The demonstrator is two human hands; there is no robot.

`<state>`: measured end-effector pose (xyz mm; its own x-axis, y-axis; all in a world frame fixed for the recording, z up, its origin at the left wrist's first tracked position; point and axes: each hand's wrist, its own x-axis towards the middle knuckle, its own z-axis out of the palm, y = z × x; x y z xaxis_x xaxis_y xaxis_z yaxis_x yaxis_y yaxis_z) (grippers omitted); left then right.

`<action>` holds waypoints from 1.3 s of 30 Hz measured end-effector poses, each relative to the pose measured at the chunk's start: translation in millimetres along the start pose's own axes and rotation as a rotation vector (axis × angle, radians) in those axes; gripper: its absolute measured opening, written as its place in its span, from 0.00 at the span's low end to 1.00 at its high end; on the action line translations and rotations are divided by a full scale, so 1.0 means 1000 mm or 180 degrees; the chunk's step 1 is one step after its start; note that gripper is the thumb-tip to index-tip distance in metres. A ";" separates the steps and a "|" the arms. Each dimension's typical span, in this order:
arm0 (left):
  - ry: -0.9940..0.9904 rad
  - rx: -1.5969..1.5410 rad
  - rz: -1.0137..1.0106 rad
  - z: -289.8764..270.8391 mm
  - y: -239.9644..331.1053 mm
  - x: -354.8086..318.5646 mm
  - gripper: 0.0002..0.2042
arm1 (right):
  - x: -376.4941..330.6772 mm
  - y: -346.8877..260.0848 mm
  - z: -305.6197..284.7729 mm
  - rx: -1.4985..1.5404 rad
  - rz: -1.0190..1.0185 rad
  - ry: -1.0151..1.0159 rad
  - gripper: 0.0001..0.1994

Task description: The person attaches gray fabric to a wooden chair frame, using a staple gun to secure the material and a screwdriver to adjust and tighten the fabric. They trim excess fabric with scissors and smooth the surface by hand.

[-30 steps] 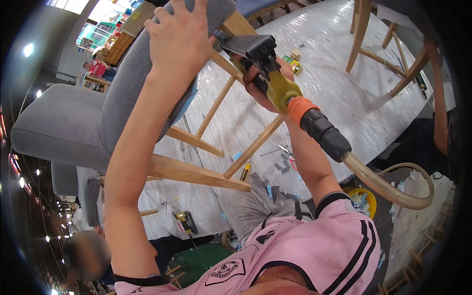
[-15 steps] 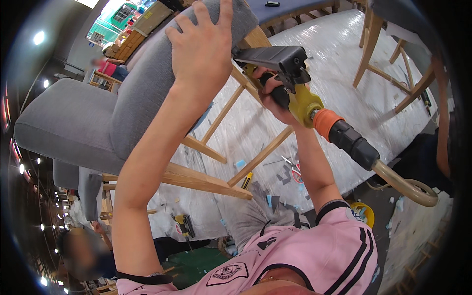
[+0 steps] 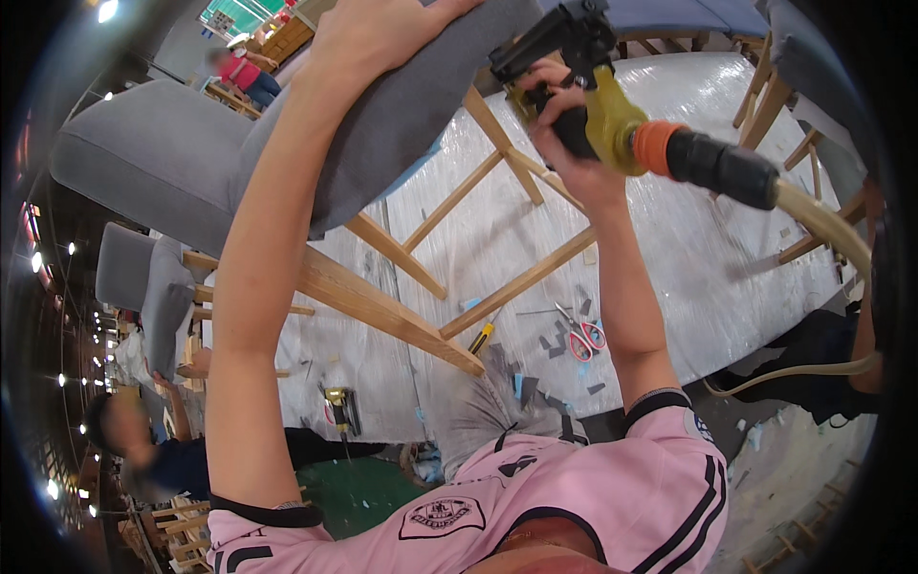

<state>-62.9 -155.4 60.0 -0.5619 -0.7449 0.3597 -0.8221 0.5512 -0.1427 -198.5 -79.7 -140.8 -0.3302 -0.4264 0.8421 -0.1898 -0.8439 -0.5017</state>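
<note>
A grey upholstered chair [image 3: 411,120] lies tipped over in front of me, its wooden legs pointing towards me and to the right. My left hand [image 3: 375,33] rests flat on the grey cushion at the top edge, thumb spread out; some fingertips are cut off. My right hand [image 3: 566,143] is wrapped around the grip of a yellow and black air staple gun [image 3: 612,120]. The gun is held up beside the cushion's right end; whether its nose touches the chair cannot be made out. An orange and black coupling joins it to a beige hose [image 3: 822,215].
Plastic sheeting [image 3: 688,277] covers the work table, with scissors [image 3: 581,337], a yellow utility knife [image 3: 483,337] and fabric scraps on it. A second staple gun [image 3: 339,409] lies at the near left. Another chair [image 3: 813,67] stands right. People are at both sides.
The staple gun in my right hand has risen and shifted right, with its nose now away from the chair's wooden frame. My left hand has moved up along the cushion.
</note>
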 end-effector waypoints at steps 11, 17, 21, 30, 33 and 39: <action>0.1340 0.0994 0.0996 0.043 0.020 -0.046 0.40 | -0.037 0.003 -0.021 -0.0511 -0.0427 -0.0132 0.14; 0.1006 0.1215 0.0844 0.037 0.032 -0.050 0.44 | -0.039 -0.009 -0.019 -0.0120 0.0293 -0.0054 0.12; 0.0958 0.1217 0.0815 0.033 0.038 -0.053 0.46 | -0.038 -0.005 -0.014 0.0334 0.0489 0.0093 0.11; 0.0794 0.1173 0.0857 0.025 0.044 -0.058 0.51 | -0.029 -0.013 -0.020 -0.0701 0.0165 -0.0325 0.09; 0.0671 0.1562 0.0805 0.026 0.043 -0.057 0.53 | -0.027 -0.018 -0.010 -0.1148 -0.0227 -0.0268 0.10; 0.1066 0.1183 0.1202 0.042 0.013 -0.036 0.56 | -0.021 -0.014 -0.008 -0.0622 -0.0146 -0.0225 0.09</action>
<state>-56.9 -137.1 6.0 -0.8100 -0.3329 0.4828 -0.5834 0.5408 -0.6059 -195.9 -56.4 -153.0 -0.2528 -0.4166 0.8733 -0.3812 -0.7867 -0.4856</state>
